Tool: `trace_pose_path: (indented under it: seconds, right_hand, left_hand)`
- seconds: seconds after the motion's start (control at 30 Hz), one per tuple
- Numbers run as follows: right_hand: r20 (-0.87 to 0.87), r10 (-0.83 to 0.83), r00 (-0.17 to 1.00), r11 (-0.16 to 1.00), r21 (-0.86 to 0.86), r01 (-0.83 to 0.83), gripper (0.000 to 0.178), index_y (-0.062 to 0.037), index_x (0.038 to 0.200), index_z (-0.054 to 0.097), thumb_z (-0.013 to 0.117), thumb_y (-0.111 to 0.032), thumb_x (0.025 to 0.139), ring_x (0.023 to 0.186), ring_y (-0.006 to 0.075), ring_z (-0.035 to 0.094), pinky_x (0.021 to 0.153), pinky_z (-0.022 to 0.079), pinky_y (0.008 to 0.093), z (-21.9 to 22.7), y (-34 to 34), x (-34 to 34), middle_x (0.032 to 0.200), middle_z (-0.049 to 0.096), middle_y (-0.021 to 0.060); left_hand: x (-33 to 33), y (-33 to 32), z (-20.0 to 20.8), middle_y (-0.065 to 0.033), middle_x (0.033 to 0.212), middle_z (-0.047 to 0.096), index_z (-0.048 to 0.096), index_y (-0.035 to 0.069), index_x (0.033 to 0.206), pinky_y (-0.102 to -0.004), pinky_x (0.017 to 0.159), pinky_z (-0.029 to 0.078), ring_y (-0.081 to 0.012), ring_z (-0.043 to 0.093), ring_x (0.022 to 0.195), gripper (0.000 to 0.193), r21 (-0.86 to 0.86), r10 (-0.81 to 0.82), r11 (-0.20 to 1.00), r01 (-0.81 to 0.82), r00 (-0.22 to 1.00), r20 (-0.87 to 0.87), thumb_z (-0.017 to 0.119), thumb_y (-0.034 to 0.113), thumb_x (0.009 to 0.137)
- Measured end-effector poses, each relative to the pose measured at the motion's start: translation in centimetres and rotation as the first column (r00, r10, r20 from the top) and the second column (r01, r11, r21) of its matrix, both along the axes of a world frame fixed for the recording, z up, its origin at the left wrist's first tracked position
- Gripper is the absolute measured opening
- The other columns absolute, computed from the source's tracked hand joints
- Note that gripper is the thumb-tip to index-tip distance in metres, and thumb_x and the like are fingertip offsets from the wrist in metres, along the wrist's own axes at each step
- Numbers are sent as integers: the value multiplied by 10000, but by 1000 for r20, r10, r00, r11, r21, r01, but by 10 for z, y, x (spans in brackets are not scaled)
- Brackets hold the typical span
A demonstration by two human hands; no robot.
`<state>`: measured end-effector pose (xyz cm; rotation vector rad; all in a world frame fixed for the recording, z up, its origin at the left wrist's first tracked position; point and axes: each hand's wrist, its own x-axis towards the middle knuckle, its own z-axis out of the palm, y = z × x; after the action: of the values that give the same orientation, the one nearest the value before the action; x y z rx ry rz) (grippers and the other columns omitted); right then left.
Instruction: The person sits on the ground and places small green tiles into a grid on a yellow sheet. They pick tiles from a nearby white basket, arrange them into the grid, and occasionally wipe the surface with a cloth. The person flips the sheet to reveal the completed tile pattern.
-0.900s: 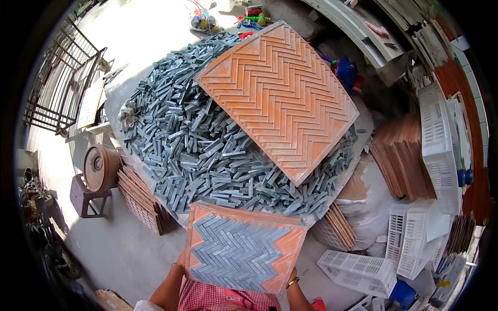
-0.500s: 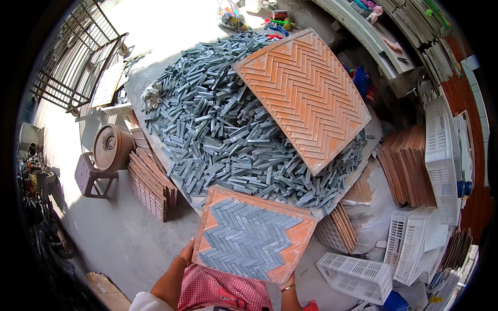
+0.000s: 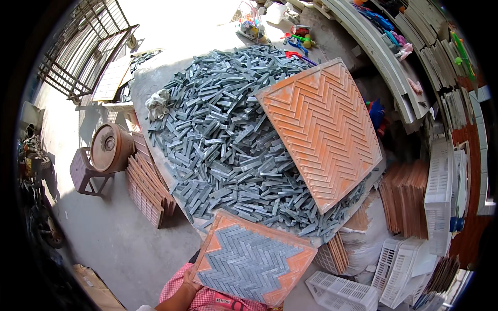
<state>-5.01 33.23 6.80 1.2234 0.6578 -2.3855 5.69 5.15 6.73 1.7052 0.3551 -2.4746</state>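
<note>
My left hand (image 3: 191,286) is closed on the lower left edge of an orange herringbone mould tray (image 3: 211,230). Grey strip tiles (image 3: 249,256) fill most of its slots in a zigzag, and orange shows along both sides. The tray is held tilted in front of me, over my pink checked clothing (image 3: 175,280). Only a sliver by the right wrist shows at the bottom edge of the view; the tray and the frame edge hide my right hand's fingers. Beyond lies a big heap of loose grey strip tiles (image 3: 218,129). A second, unfilled orange herringbone mould tray (image 3: 321,135) leans on its right side.
Left of the heap are a brown stool (image 3: 85,171), a round brown tub (image 3: 109,147) and stacked trays (image 3: 148,189). To the right stand more stacked trays (image 3: 404,199), white plastic crates (image 3: 342,291) and a whitish sack (image 3: 358,249). A crumpled cloth (image 3: 157,103) rests on the heap's left edge.
The view has shifted, so the heap and the leaning tray sit lower in it. The held tray is lower in the picture too. My right hand has mostly slipped out of sight.
</note>
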Motion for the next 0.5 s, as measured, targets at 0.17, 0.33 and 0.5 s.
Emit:
trace_pose_path:
  seconds: [0.17, 0.33, 0.5]
  right_hand:
    - [56, -27, 998, 999, 43, 25, 583, -90, 1326, 323, 291, -461, 876, 1222, 308, 351, 1009, 264, 501, 0, -12, -5, 1349, 356, 112]
    - [58, -25, 998, 999, 49, 22, 581, -91, 1324, 327, 292, -459, 875, 1222, 308, 351, 1010, 261, 502, 0, -16, -6, 1349, 356, 110]
    - [-15, -2, 1000, 1000, 24, 3, 579, -91, 1323, 330, 294, -456, 874, 1223, 308, 350, 1010, 259, 504, -6, -17, 10, 1350, 356, 108]
  left_hand:
    - [-7, -20, 1, -178, 1227, 478, 449, 15, 1216, -521, 960, 343, -355, 455, 1124, 509, 58, 33, 998, -31, 999, -40, 271, 295, 831]
    - [-17, -41, -15, -205, 1181, 507, 488, -20, 1165, -513, 945, 370, -371, 490, 1078, 492, -6, -73, 997, 74, 995, 64, 303, 260, 805]
    - [-35, -42, -24, -243, 1153, 509, 485, -67, 1126, -507, 929, 387, -382, 505, 1049, 492, -33, -70, 997, 73, 994, 80, 304, 251, 799]
